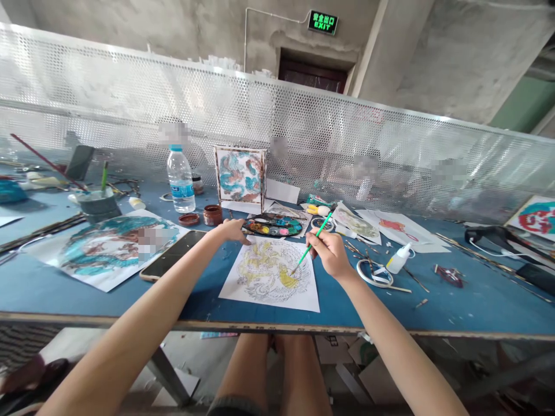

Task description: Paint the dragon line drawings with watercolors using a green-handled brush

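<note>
Big painting [108, 245]: I see a wide sheet at far left, lying flat on the surface [390, 300], washed in teal and brown.
Phone [171, 261]: dark, glossy slab, flat, just right of the big painting, its long axis running towards the left forearm.
Bottle [181, 179]: clear plastic, upright, blue cap, behind the phone; a small brown jar [212, 215] and its lid stand near it.
Left hand [232, 230]: palm down, fingers spread flat, pressing the top left corner of the sheet; the grip holds nothing.
Palette [272, 225]: dark oval tray with wells of mixed colours, just beyond the sheet, touching or nearly touching its top edge; I cannot tell which.
Sheet [271, 274]: white paper with a fine line drawing, partly filled in yellow; it lies flat between the two hands, near the front edge of the surface.
Brush [311, 245]: thin green handle, long axis slanting from upper right down to lower left; the tip meets the sheet on a yellow patch right of centre.
Right hand [330, 251]: nearer hand to the brush, grip closed on its handle pen-fashion, sitting up and right of the tip.
Glue bottle [399, 258]: small, white, squat, tilted, well right of the hand among thin sticks.
</note>
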A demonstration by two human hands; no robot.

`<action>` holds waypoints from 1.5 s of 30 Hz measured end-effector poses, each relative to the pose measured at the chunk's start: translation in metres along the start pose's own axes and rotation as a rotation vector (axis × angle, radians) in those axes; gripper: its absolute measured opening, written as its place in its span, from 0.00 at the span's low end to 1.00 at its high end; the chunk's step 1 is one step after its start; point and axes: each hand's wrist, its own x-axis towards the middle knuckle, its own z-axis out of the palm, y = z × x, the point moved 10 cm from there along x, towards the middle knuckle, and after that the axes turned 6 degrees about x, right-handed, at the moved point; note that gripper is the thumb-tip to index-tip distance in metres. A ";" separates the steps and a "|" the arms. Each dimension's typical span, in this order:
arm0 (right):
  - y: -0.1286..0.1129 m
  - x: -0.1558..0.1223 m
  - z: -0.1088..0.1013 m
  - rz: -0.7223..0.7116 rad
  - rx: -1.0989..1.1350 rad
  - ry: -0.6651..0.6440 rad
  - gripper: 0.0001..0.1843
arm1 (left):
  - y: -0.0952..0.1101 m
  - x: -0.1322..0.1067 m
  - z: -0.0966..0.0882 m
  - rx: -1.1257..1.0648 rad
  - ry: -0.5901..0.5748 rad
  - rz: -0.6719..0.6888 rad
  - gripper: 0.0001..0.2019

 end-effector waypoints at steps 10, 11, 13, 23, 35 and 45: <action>0.002 0.000 0.011 0.034 -0.024 -0.087 0.19 | 0.001 0.001 0.000 0.000 0.007 0.023 0.44; 0.002 0.000 0.006 0.027 -0.035 -0.053 0.19 | 0.001 0.001 -0.001 0.004 0.009 0.019 0.44; 0.003 0.000 -0.002 0.015 -0.038 0.014 0.19 | 0.001 0.000 -0.001 0.008 0.011 0.014 0.44; 0.017 0.006 -0.002 0.079 -0.099 0.002 0.19 | 0.000 0.002 0.001 0.002 0.007 0.006 0.46; 0.023 0.006 -0.006 0.095 -0.104 0.028 0.20 | 0.001 0.002 0.002 -0.003 0.008 0.015 0.45; 0.021 0.007 -0.006 0.098 -0.132 0.021 0.20 | 0.000 0.003 0.001 -0.004 0.012 0.018 0.45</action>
